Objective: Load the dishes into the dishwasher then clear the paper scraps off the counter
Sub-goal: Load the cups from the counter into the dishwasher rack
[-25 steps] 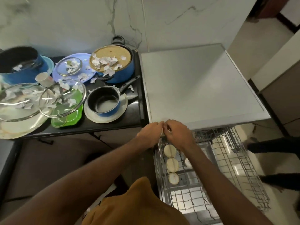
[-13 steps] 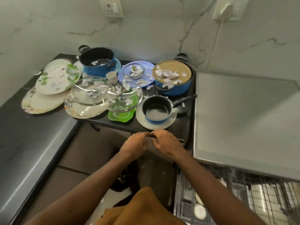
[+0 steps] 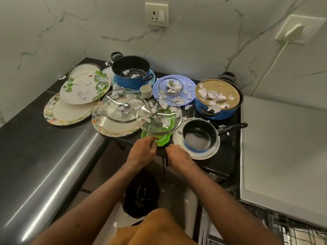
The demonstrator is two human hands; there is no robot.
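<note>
While 2 hands (image 3: 142, 150) (image 3: 178, 155) hover | glass lids (image 3: 123, 106) (image 3: 159, 116) (image 3: 170, 85) 3 | pots (image 3: 131, 71) (image 3: 221, 112) 2 | saucepan (image 3: 200, 137) 1

White wall socket (image 3: 156, 14), white plug (image 3: 295, 30) with cord at right, grey-veined marble wall (image 3: 53, 32)

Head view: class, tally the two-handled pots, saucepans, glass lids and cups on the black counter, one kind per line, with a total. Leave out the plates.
Two-handled pots: 2
Saucepans: 1
Glass lids: 3
Cups: 1
Total: 7
</note>
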